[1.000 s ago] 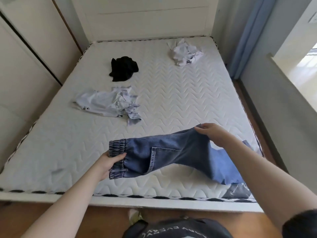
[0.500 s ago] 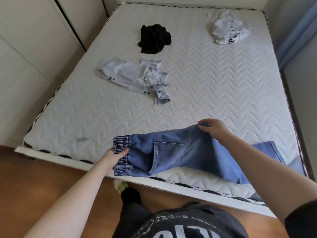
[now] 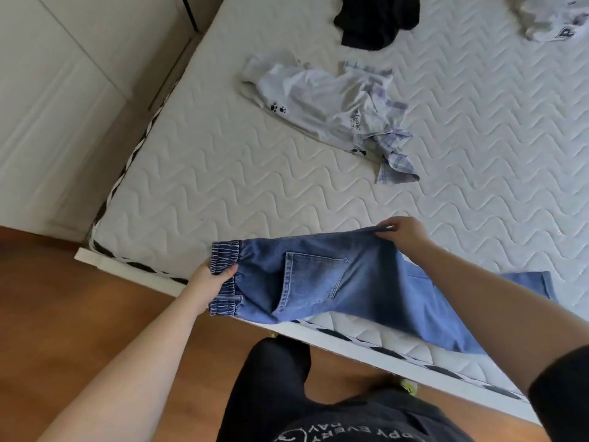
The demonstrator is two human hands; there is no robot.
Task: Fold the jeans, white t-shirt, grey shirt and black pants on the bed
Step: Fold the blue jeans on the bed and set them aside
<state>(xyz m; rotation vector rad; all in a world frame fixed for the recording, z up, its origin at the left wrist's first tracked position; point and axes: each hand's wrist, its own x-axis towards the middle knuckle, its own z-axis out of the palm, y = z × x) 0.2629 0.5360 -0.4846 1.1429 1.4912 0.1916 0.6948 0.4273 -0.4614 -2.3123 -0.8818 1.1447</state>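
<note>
I have the jeans (image 3: 334,279) stretched along the near edge of the bed (image 3: 223,173), at about 6 o'clock in my view. My left hand (image 3: 208,282) has its fingers curled round the elastic waistband; my right hand (image 3: 403,231) pinches the far edge of the denim near the crotch. Since half a second ago the view has tipped down and closer, and the jeans sit lower, partly overhanging the bed's edge. One leg trails off toward 3 o'clock, partly hidden behind my right forearm. The grey shirt (image 3: 334,106) lies crumpled at 12 o'clock, well apart. The black pants (image 3: 376,20) at 12 and the white t-shirt (image 3: 551,20) at 1 o'clock are cut off by the top of the frame. Bare mattress lies between the jeans and the shirt; wooden floor (image 3: 79,314) shows at 8 o'clock.
</note>
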